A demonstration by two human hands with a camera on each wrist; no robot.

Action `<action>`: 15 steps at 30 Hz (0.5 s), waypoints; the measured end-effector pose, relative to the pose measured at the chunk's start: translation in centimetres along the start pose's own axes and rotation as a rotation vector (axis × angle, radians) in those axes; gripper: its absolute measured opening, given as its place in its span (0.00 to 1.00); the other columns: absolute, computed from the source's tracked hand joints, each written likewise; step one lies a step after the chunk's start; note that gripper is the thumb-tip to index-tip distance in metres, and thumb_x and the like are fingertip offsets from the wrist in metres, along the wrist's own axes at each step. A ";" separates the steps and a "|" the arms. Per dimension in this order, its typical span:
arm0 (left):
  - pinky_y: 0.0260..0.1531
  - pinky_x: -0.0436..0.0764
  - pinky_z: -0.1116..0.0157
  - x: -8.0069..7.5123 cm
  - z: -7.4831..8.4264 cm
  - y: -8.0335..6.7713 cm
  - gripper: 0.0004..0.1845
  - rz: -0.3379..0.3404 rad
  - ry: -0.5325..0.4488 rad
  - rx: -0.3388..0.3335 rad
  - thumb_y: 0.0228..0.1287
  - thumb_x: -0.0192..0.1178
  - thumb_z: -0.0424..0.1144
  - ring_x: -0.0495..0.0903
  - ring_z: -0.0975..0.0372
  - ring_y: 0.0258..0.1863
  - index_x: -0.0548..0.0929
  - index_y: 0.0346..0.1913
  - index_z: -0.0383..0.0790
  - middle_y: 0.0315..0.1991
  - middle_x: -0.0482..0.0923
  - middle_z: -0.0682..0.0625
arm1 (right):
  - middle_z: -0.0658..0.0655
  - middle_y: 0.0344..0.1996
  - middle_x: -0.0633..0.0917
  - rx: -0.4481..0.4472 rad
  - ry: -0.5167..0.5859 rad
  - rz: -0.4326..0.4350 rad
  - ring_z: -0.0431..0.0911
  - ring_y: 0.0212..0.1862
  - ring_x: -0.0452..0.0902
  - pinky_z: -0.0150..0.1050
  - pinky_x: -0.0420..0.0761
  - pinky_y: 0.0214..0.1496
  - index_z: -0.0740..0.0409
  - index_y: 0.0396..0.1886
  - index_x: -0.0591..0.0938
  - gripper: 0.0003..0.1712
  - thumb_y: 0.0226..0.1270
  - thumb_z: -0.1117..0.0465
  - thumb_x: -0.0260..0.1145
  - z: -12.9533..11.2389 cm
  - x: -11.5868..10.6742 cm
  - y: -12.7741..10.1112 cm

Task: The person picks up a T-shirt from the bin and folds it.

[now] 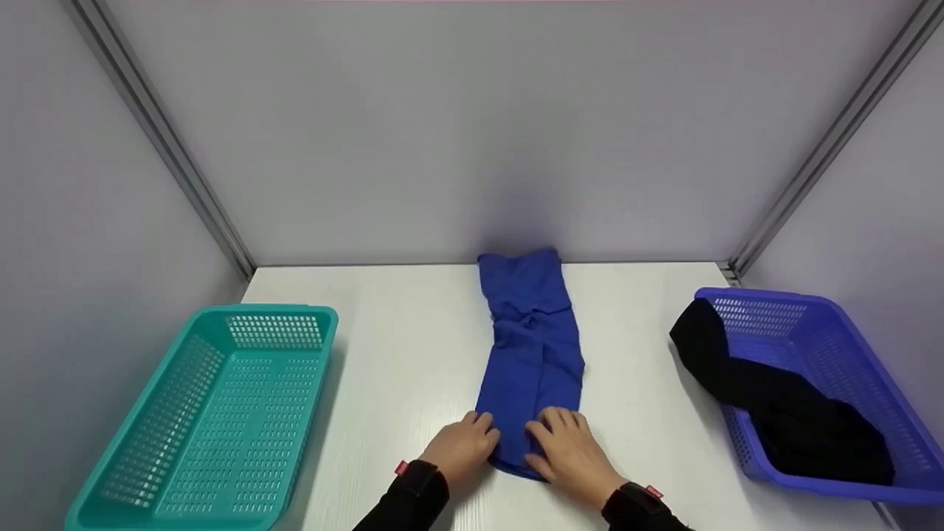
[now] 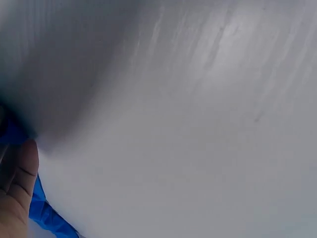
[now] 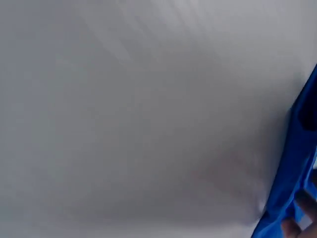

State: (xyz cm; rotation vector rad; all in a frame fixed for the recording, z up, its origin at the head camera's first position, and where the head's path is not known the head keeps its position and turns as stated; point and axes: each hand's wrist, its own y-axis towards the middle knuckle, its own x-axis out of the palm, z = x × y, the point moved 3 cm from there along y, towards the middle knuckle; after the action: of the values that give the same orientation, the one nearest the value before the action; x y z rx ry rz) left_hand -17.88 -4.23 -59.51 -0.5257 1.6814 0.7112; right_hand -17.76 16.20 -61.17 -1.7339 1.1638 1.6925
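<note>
A blue garment (image 1: 527, 346), folded into a long narrow strip, lies on the white table with its far end against the back wall. My left hand (image 1: 464, 446) grips its near left edge with curled fingers; in the left wrist view, a digit (image 2: 28, 166) lies along the blue cloth (image 2: 47, 215). On the near right part of the strip rests my right hand (image 1: 571, 453), thumb and fingers apart. Blurred fingertips (image 3: 306, 203) touch the blue cloth (image 3: 287, 173) in the right wrist view. Creases cross the strip's middle.
An empty green basket (image 1: 328, 346) stands on the left of the table. At the right, a purple basket (image 1: 818, 301) holds a black garment (image 1: 767, 383), which hangs partly over its left rim. Grey panels (image 1: 516, 133) enclose the back and sides.
</note>
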 end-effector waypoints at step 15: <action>0.22 0.71 0.71 -2.1 2.2 0.5 0.12 0.263 -0.162 -0.031 0.50 0.70 0.35 0.71 0.66 0.25 0.75 0.32 0.44 0.31 0.72 0.55 | 0.56 0.55 0.80 -0.120 -0.014 0.005 0.54 0.60 0.77 0.51 0.77 0.64 0.56 0.59 0.80 0.29 0.54 0.64 0.71 1.1 -0.7 -3.4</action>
State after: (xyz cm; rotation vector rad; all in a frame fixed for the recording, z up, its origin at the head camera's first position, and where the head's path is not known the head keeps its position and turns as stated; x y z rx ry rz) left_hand -16.25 -2.41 -57.66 -0.2615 1.6048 0.9458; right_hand -15.55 19.13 -61.42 -1.7876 1.0806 1.8083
